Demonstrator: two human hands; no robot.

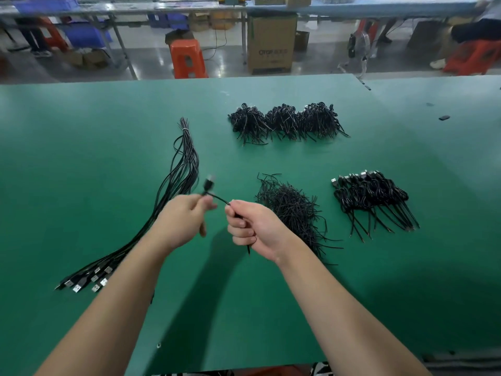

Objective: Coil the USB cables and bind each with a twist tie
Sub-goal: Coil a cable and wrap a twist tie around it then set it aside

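Both hands hover over the middle of the green table, close together but not touching, joined by one black USB cable stretched between them. The left hand is motion-blurred; its fingers appear curled round the cable near the plug, which sticks up at about 12 o'clock from that hand. The right hand is closed in a fist on the cable, whose free end pokes out below the fist. At 9 o'clock from the hands lies a long bundle of straight cables, bound near its far tip, with silver plugs fanned out at its near end. Just beside the right hand, at 3 o'clock, sits a loose heap of black twist ties. Farther out at 3 o'clock lies a row of coiled cables, plugs pointing away and tails toward the person. At 1 o'clock, well apart, three dark piles of finished coils lie side by side.
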